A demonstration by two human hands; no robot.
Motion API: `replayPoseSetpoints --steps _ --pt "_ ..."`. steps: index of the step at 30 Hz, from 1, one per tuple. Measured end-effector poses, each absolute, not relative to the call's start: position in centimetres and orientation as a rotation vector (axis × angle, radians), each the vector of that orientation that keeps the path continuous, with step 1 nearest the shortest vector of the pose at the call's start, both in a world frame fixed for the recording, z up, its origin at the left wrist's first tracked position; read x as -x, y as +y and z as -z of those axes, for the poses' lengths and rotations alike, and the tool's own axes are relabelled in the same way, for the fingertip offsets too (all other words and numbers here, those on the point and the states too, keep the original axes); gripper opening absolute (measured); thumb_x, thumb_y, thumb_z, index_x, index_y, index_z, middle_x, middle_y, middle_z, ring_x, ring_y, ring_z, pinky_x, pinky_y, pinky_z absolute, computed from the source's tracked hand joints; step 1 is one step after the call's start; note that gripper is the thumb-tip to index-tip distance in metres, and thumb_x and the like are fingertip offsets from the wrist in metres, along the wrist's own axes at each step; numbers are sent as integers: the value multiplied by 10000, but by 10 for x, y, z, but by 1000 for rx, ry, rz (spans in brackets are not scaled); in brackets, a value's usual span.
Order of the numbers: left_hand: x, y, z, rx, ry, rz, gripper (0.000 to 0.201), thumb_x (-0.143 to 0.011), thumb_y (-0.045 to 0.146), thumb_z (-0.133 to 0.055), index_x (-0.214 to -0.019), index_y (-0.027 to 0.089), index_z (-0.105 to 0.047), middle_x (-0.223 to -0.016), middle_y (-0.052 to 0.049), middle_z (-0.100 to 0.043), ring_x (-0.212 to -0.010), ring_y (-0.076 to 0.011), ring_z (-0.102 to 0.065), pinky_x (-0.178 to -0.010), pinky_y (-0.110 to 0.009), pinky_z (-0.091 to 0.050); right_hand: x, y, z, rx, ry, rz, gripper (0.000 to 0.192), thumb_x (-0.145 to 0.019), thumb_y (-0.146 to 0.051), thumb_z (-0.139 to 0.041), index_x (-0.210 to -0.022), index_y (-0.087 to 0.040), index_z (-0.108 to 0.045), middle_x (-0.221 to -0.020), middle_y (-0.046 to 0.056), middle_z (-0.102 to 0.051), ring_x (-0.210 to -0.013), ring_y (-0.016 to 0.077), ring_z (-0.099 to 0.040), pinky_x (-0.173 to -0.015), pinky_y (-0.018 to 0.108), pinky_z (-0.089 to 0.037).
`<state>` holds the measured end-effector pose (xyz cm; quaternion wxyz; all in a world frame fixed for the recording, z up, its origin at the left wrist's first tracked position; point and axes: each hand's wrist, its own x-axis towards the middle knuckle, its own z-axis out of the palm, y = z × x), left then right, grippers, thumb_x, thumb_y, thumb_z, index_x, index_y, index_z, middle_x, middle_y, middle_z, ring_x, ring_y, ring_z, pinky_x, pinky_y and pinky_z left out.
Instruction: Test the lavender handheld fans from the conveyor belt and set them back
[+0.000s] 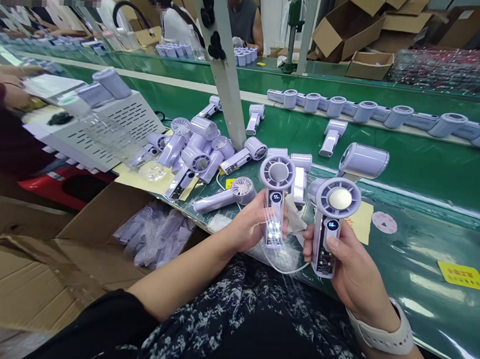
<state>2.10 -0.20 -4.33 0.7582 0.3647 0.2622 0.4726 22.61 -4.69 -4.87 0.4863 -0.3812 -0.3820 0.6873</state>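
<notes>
Upright in my left hand (250,223) is a lilac handheld fan (278,173), its small round display lit with "55". My right hand (354,262) grips a second lilac handheld fan (338,199), whose display reads "66"; the thumb lies on its handle just below the display. Both fans face me. A white cable (285,270) loops between the two handles. Behind the right-hand fan stands another lilac fan (363,161), its lower part hidden. A crumpled white cloth or tissue (295,218) shows between my hands.
A pile of lilac fans (197,147) lies left of the metal post (226,75). More fans line the green conveyor (428,158). A slotted white metal box (117,123) stands at left, near a co-worker's hand (16,87). An open carton (84,256) with wrapped pieces sits below.
</notes>
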Motion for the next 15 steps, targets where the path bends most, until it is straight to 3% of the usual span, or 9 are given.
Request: replayPoseSetpoints --steps 10,15 --pt "-16 -2 47 -751 540 -997 551 -746 444 -822 -1130 201 -509 -893 -1 -633 -713 -163 -668 -611 -300 -579 -227 -47 51 899 -927 -1693 262 -940 -432 -722 -1109 -245 -652 -990 35 -706 -727 153 -673 -635 265 -593" --pt "-17 -4 47 -741 562 -979 532 -734 444 -822 -1080 203 -499 -900 2 -633 -707 -155 -666 -617 -295 -584 -226 -46 51 951 -900 -1627 251 -925 -432 -731 -1057 -233 -657 -966 40 -700 -702 160 -657 -610 276 -586"
